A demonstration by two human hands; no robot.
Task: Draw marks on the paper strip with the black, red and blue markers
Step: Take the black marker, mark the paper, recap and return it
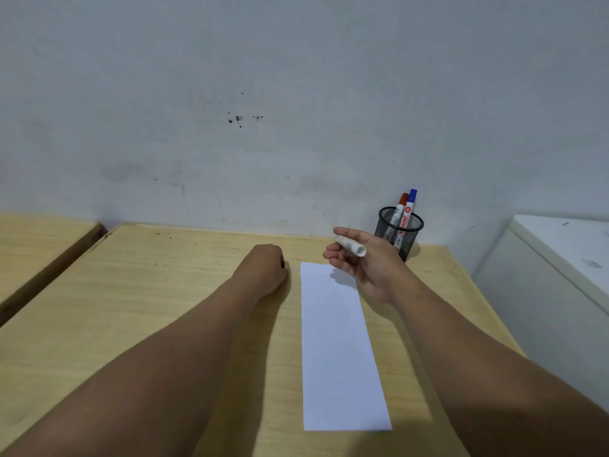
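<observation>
Two markers, red (401,209) and blue (410,206), wait in the mesh cup (399,233) while your right hand (369,265) grips the black marker (351,245) above the blank paper strip (339,351), and your left hand (263,268) rests fisted beside it on the surface (164,308), likely holding the cap.

Scuffed grey wall (296,94), light wooden desk (164,308), white cabinet (560,275) right

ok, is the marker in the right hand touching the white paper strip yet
Apart. The head view shows the white-barrelled marker held in the right hand above the far end of the white paper strip, and the hand's shadow falls on the strip beneath.
</observation>
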